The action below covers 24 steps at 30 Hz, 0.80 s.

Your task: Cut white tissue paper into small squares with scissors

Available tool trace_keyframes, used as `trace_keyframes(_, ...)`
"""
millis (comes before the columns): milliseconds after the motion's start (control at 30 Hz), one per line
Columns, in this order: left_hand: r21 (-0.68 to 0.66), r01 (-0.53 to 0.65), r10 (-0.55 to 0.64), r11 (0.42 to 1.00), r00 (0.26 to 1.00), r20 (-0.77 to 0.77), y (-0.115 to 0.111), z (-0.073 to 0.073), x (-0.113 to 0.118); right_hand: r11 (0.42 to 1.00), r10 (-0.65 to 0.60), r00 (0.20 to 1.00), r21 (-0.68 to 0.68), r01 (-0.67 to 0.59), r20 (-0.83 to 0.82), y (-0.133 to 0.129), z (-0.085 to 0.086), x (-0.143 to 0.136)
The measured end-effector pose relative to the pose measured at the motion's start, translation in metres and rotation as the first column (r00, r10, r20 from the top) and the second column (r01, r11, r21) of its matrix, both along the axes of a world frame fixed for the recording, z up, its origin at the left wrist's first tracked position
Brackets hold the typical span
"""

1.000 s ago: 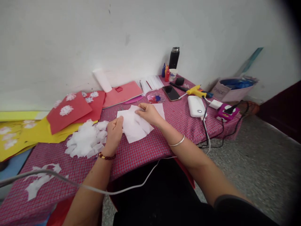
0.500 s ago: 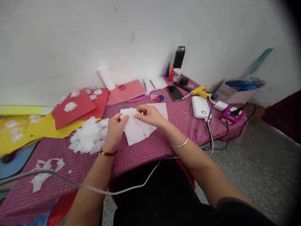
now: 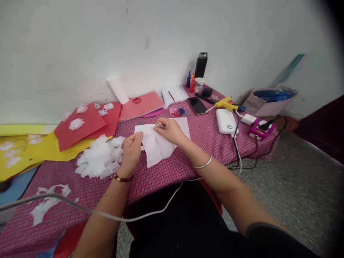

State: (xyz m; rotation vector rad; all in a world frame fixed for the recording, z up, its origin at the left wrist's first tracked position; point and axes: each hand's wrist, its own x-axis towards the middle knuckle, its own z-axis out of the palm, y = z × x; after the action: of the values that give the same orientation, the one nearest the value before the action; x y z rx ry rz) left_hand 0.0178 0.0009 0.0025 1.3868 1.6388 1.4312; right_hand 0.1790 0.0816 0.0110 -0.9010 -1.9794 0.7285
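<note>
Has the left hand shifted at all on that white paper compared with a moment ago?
Yes, slightly. The left hand has dropped back from the right hand toward the pile of white scraps, still pinching the white paper.

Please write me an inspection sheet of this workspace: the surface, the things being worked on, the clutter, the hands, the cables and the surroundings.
Surface: low table under a red checked cloth.
Job's things: white paper sheets, partly lifted off the cloth.
Clutter: heap of white paper cuttings; red sheets and yellow sheets bearing white cut-outs; phone; glue gun; power bank; black flask; small paint bottles.
Hands: left hand and right hand both pinch the white paper sheets.
Cables: white cable across the lap; black cable over the table edge; purple power strip.
Surroundings: white wall, speckled floor, box.
</note>
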Motion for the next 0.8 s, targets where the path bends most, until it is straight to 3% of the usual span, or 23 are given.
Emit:
trace_keyframes(133,0.022,0.022,-0.028,1.000,0.947,0.319,0.003,-0.001,0.004,0.998,0.022,0.996,-0.058,-0.027,-0.081,0.001,0.000,0.000)
trace_keyframes(300,0.054,-0.019,0.000,0.998,0.943,0.333,0.002,0.001,0.006,0.978,0.140,0.988,-0.147,-0.148,-0.060,0.003,-0.001,-0.001)
trace_keyframes(400,0.085,-0.065,0.030,0.994,0.932,0.362,0.002,0.003,0.006,0.982,0.086,0.996,-0.171,-0.086,-0.007,0.006,-0.002,-0.001)
trace_keyframes(600,0.125,-0.161,0.070,0.979,0.842,0.535,0.005,0.010,0.007,0.975,-0.007,0.995,-0.222,-0.016,-0.104,0.011,-0.002,0.001)
trace_keyframes(800,0.066,-0.138,0.059,0.988,0.740,0.670,0.013,0.000,-0.001,0.982,-0.050,0.991,-0.188,0.026,-0.122,0.010,0.002,0.002)
